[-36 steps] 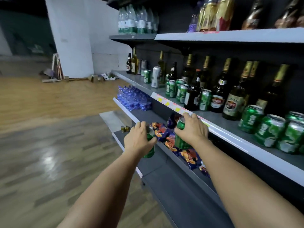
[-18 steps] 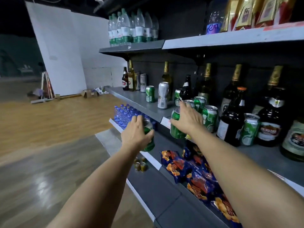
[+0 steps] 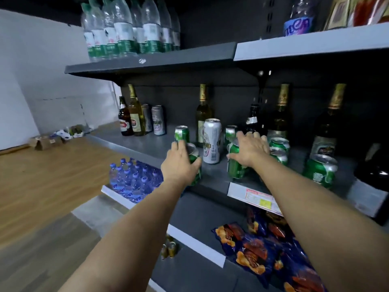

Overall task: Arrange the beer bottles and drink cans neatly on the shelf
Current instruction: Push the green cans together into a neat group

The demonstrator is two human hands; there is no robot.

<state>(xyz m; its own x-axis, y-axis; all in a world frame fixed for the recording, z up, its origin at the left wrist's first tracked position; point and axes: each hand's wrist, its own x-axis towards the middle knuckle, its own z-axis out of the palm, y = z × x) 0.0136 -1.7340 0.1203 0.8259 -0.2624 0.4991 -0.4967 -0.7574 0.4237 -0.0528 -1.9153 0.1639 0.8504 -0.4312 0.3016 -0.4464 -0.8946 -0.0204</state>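
- Shelf (image 3: pixel 147 142): grey deck, dark back panel, price strip (image 3: pixel 255 197) on the front edge right of centre.
- Top shelf (image 3: pixel 151 62) carried a block of water bottles (image 3: pixel 130 28) at left.
- Lower shelf held a shrink-wrapped water pack (image 3: pixel 134 182) at left and snack bags (image 3: pixel 265 249) at right.
- Floor (image 3: pixel 42 186): wood boards, cardboard scraps along the white wall.
- Beer bottles stood along the back: two at far left (image 3: pixel 130 116), one gold-foil bottle (image 3: pixel 203 114) mid-shelf, more (image 3: pixel 280 114) to the right.
- Two silver cans (image 3: pixel 156 120) sat just right of the far-left bottles.
- Tall white can (image 3: pixel 212 141) stood upright between the two hands, in front of the mid-shelf bottle.
- Left hand (image 3: pixel 180 165) was wrapped around a green can, left (image 3: pixel 194 163), thumb and fingers curled on its side. Can upright, at the shelf's front edge; couldn't tell if it touched the deck.
- Right hand (image 3: pixel 249 149) gripped a green can, right (image 3: pixel 235 165) from above, fingers spread over the top, thumb on the near side. Can upright near the front edge, just above the price strip.
- Small green can (image 3: pixel 182 133) stood just behind the left hand.
- Cluster of green cans (image 3: pixel 280 147) sat just right of the right hand; one more (image 3: pixel 321 169) further right near the front.
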